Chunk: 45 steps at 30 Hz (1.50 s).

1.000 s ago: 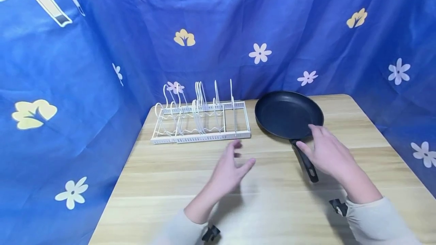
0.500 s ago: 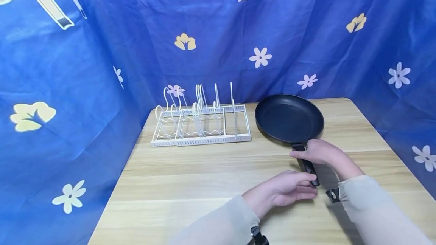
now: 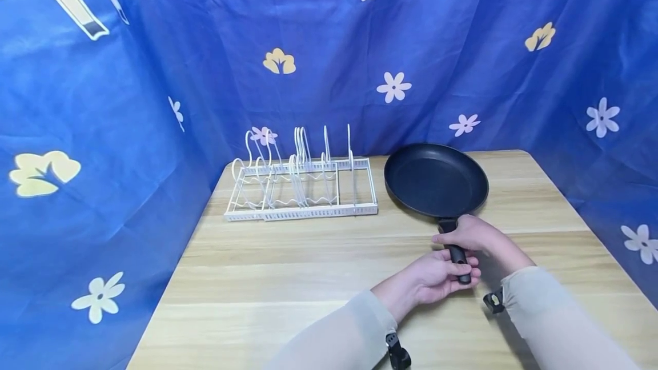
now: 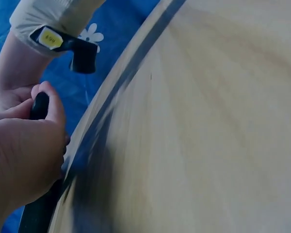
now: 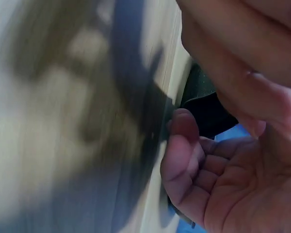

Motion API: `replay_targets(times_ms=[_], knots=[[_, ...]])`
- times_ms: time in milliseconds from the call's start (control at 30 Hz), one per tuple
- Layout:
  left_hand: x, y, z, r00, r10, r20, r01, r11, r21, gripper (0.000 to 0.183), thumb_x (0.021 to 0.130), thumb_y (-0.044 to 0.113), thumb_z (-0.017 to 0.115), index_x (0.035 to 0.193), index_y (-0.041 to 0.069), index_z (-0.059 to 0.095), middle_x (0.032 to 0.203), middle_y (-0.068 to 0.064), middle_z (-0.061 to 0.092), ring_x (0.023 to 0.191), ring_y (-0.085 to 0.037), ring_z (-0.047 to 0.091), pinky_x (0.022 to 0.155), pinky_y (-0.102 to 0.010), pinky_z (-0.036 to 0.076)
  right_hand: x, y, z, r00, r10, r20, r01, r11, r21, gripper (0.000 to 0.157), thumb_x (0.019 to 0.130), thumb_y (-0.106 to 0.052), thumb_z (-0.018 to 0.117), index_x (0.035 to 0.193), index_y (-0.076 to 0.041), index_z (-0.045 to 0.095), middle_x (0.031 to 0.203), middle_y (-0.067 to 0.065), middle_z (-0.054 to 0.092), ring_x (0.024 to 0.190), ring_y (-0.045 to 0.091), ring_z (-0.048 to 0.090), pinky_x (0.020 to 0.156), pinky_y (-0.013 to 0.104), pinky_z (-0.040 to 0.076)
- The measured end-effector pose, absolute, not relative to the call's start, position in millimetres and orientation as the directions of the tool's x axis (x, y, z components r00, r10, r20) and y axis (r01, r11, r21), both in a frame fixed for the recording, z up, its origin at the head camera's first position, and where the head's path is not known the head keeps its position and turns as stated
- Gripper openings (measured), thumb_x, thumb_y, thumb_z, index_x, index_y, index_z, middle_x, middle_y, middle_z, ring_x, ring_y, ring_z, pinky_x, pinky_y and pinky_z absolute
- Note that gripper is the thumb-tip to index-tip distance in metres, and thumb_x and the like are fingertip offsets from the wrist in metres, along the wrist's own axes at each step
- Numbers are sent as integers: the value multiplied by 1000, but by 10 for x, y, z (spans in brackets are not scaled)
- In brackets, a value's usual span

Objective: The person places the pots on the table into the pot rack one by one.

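A black frying pan lies at the right of the table, its bowl near the back edge and its handle pointing toward me. My right hand grips the handle close to the pan, thumb on its left side. Nearer me, my left hand holds the handle's end, thumb on top and fingers passing underneath. In the left wrist view the black handle tip shows between thumb and fingers of the left hand. Fingers partly cover the dark handle in the right wrist view.
An extendable white wire pan rack with upright loops stands left of the pan, on the wooden table. Blue printed cloth encloses the table at the back and sides.
My right hand has come down from above the pan onto its handle. My left hand has moved right from in front of the rack to the handle's end. The pan looks nearly unmoved.
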State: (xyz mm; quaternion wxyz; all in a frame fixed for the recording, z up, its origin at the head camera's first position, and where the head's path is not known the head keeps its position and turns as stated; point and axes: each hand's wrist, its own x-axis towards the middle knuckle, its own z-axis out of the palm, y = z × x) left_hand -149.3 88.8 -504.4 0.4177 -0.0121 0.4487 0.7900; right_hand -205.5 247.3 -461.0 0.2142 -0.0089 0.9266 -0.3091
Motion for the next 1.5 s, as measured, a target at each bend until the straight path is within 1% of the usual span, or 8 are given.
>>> replay_targets(times_ms=[133, 333, 500, 667, 867, 1033, 1233, 1500], knots=[[-1498, 854, -5072, -628, 667, -401, -668, -197, 717, 32, 108, -5, 55, 138, -3, 65, 122, -10, 74, 94, -13, 72, 125, -52, 48, -2011, 2429, -4690, -923, -91, -373, 141, 825, -548, 39, 89, -42, 79, 83, -6, 65, 79, 7, 66, 76, 24, 64, 66, 31, 50], [-1481, 795, -5099, -594, 694, -408, -687, -173, 706, 32, 108, -7, 53, 135, 2, 66, 99, 0, 72, 87, -9, 71, 127, -54, 45, -1932, 2384, -4778, -924, -42, -381, 198, 797, -570, 37, 90, -36, 77, 90, -1, 65, 82, 9, 65, 76, 25, 64, 65, 32, 50], [-1463, 742, -5099, -584, 705, -403, -675, -146, 723, 33, 108, -7, 53, 137, 4, 64, 106, 2, 72, 89, -9, 71, 127, -54, 45, -1875, 2357, -4762, -929, -44, -367, 204, 765, -610, 39, 93, -37, 77, 94, 0, 65, 88, 11, 66, 82, 26, 65, 69, 32, 51], [-1436, 708, -5087, -593, 703, -393, -637, -110, 763, 34, 106, -8, 55, 138, 3, 64, 110, 1, 73, 88, -9, 71, 122, -52, 51, -1818, 2328, -4735, -931, -52, -360, 218, 712, -668, 36, 96, -34, 76, 95, -1, 63, 89, 9, 63, 83, 25, 62, 70, 31, 50], [-1380, 669, -5041, -634, 670, -385, -576, -78, 814, 40, 104, -11, 58, 142, -3, 60, 130, -11, 75, 87, -10, 70, 112, -49, 60, -1765, 2288, -4689, -935, -65, -349, 229, 640, -733, 32, 98, -31, 76, 99, 0, 65, 92, 8, 65, 86, 24, 62, 73, 31, 49], [-1338, 638, -5007, -679, 638, -362, -512, -59, 857, 39, 102, -13, 60, 140, -5, 60, 135, -22, 73, 88, -13, 72, 104, -46, 65, -1732, 2242, -4625, -948, -66, -310, 202, 629, -751, 31, 99, -30, 77, 98, -1, 66, 90, 6, 66, 88, 24, 61, 75, 30, 47], [-1258, 616, -4971, -753, 572, -326, -416, -29, 909, 35, 99, -15, 64, 133, -7, 64, 128, -28, 75, 86, -13, 74, 88, -37, 69, -1682, 2176, -4553, -958, -79, -276, 171, 616, -769, 31, 100, -28, 77, 102, 1, 67, 90, 7, 65, 89, 24, 61, 76, 31, 46], [-1154, 613, -4857, -847, 440, -298, -297, 73, 952, 29, 96, -15, 67, 121, -1, 69, 110, -18, 80, 79, -13, 73, 77, -30, 69, -1641, 2127, -4514, -965, -86, -246, 151, 587, -796, 35, 101, -28, 77, 116, 3, 67, 90, 5, 63, 91, 24, 60, 79, 31, 45]])
